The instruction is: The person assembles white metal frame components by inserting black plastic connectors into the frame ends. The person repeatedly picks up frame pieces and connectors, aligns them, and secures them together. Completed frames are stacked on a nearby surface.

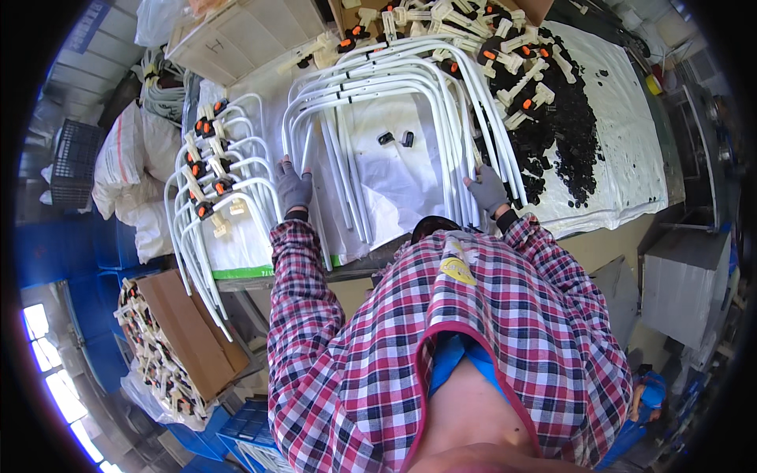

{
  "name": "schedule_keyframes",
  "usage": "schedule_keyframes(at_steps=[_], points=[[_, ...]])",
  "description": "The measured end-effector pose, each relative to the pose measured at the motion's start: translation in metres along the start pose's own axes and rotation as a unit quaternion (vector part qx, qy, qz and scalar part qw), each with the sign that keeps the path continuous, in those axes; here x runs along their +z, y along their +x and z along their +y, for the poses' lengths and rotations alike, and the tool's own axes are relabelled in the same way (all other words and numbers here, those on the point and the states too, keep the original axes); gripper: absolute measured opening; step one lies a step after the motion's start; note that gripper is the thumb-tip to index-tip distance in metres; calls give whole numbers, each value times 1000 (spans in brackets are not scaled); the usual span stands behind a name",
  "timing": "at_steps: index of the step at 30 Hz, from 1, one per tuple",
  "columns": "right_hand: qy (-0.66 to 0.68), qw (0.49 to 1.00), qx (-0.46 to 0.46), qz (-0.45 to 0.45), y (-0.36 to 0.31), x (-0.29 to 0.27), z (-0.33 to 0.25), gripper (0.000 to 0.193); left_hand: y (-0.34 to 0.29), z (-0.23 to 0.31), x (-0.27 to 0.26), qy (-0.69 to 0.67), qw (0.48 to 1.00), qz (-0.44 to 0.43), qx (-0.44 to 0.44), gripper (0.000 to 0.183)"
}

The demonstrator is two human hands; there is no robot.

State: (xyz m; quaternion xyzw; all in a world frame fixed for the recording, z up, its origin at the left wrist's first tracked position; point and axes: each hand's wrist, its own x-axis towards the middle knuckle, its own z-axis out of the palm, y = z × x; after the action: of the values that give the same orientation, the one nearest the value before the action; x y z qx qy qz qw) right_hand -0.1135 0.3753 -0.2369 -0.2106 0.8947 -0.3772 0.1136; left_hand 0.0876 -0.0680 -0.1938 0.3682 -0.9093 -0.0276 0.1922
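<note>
gloved left hand point(293, 187) and right hand point(489, 189) closed on legs of white u-shaped tubes point(394, 79), stacked centre-top on the table point(623, 126). best kept level, legs aligned, clear of black clips point(568, 134).

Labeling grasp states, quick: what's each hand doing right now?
Left hand: gloved, closed on one leg of the white U-shaped tubes.
Right hand: gloved, on the opposite legs; closed or not cannot be told.
</note>
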Motion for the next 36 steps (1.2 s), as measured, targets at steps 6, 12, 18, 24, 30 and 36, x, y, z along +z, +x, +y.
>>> schedule_keyframes(at_steps=[6,12,18,24,30,36], points=[[-44,991,-8,124,-2,11,-2,36,63,-40,16,-147,952,-147,-222,74],[-72,977,-57,190,6,11,21,44,66,-3,-15,10,988,-129,-85,52],[-146,979,-41,137,4,-1,0,51,74,39,-44,52,997,-11,-47,29],[-124,955,-123,238,7,-18,-17,44,102,40,-86,-335,938,17,-85,23],[134,962,-102,214,24,-8,-70,47,63,132,-239,-595,801,57,37,21],[389,905,-48,165,12,-75,-90,55,40,170,-302,-587,799,74,105,34]])
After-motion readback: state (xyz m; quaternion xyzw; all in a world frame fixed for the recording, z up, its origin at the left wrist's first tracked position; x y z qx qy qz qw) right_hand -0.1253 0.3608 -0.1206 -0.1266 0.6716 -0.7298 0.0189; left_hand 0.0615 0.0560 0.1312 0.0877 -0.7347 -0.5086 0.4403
